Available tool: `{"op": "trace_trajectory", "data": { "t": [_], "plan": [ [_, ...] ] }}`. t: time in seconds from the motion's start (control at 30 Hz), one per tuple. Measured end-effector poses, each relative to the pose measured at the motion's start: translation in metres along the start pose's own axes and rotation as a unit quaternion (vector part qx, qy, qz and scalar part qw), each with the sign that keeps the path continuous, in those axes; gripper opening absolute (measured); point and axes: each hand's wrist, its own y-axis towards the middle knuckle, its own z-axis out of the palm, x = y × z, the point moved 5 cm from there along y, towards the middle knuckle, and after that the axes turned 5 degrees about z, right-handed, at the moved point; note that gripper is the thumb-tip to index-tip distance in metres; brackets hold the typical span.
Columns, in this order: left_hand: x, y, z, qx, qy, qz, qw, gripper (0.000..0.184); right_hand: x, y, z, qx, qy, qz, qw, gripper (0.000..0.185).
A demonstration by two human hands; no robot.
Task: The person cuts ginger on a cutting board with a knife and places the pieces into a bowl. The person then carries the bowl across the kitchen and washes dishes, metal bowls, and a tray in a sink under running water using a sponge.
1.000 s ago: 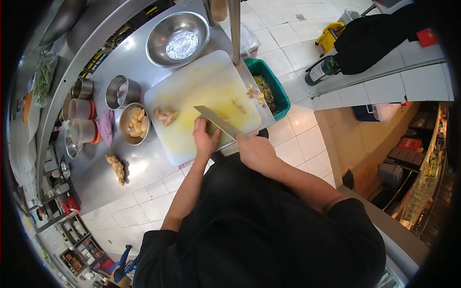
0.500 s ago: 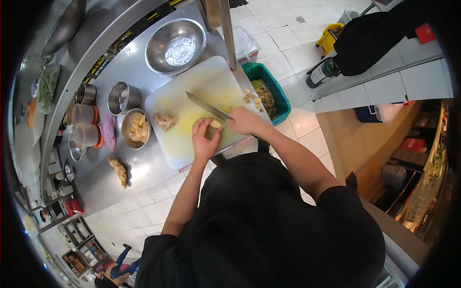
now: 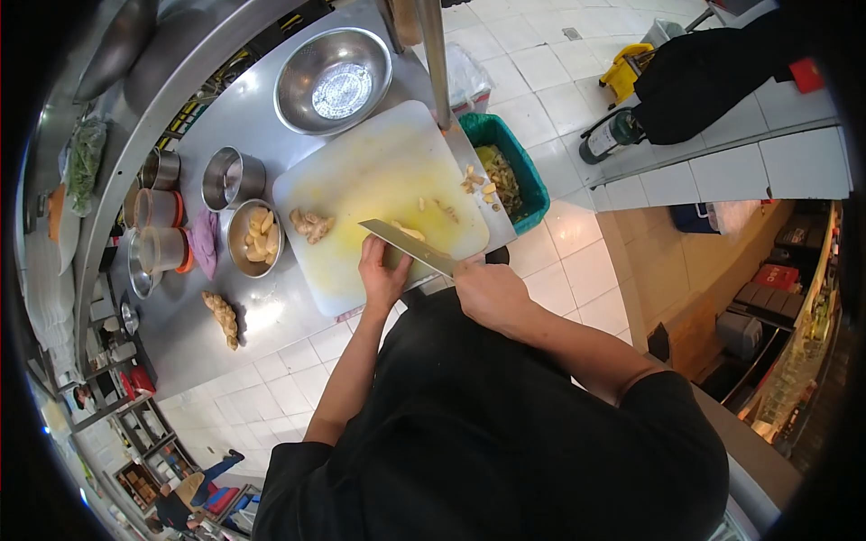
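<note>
My right hand (image 3: 494, 293) grips the handle of a kitchen knife (image 3: 404, 244). Its blade lies slantwise over a peeled piece of ginger (image 3: 411, 233) near the front of the white cutting board (image 3: 379, 149). My left hand (image 3: 383, 273) curls at that piece with bent fingers and thumb; the blade partly hides where they meet. Small peel scraps (image 3: 442, 209) lie just beyond the blade. An unpeeled ginger root (image 3: 311, 225) rests on the board's left side. Beside the board stands a steel bowl (image 3: 236, 261) holding peeled ginger pieces (image 3: 262, 238).
A large steel bowl (image 3: 289, 99) is behind the board, and a steel pot (image 3: 233, 179) at left. Another ginger root (image 3: 221, 320) and a purple cloth (image 3: 206, 245) lie on the steel table. A green bin (image 3: 532, 185) with scraps stands right. A person (image 3: 180, 505) is far off, lower left.
My right hand and the knife have come down toward my body, bringing the blade across the ginger piece by my left hand. Scraps now show on the board where my right hand was.
</note>
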Motion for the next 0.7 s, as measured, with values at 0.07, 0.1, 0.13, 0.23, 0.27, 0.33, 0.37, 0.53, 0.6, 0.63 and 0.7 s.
{"op": "trace_trajectory", "data": {
  "t": [0.07,0.1,0.13,0.23,0.27,0.33,0.37,0.53,0.6,0.63,0.7],
  "plan": [
    [0.002,-0.001,0.001,0.001,-0.002,-0.006,1.000,0.042,0.001,0.000,-0.002,0.019,-0.006,0.004,1.000,0.018],
    [0.002,-0.001,0.001,0.000,-0.002,-0.013,1.000,0.042,0.005,0.001,-0.007,0.016,0.000,-0.004,1.000,0.018],
    [0.001,-0.001,0.001,-0.001,-0.002,-0.014,1.000,0.042,0.008,0.003,-0.010,0.012,0.006,-0.013,1.000,0.018],
    [-0.002,0.001,0.000,-0.008,0.004,0.004,1.000,0.042,0.007,0.013,-0.001,-0.063,0.005,-0.027,0.998,0.018],
    [-0.002,0.001,0.000,-0.011,0.000,0.000,1.000,0.042,0.007,0.022,0.004,-0.060,0.005,-0.030,0.998,0.018],
    [-0.003,0.000,0.001,-0.015,-0.004,-0.003,1.000,0.042,0.002,0.052,0.015,-0.025,0.017,-0.034,0.999,0.018],
    [-0.003,0.001,0.001,-0.009,0.000,-0.006,1.000,0.043,-0.002,0.068,0.022,-0.025,0.016,-0.035,0.999,0.018],
    [-0.004,-0.001,-0.006,0.000,0.001,0.004,1.000,0.044,-0.007,0.093,0.026,-0.021,0.043,-0.015,0.999,0.019],
    [-0.007,0.001,-0.005,0.007,-0.006,-0.012,1.000,0.042,-0.005,0.074,0.012,-0.005,0.022,-0.018,1.000,0.019],
    [-0.005,-0.001,-0.005,0.006,-0.007,-0.013,1.000,0.042,-0.004,0.062,0.007,0.009,0.004,-0.020,1.000,0.018],
    [0.001,-0.003,-0.003,0.020,0.018,-0.016,1.000,0.041,-0.005,0.040,0.004,0.011,0.001,-0.016,1.000,0.018]
  ]
}}
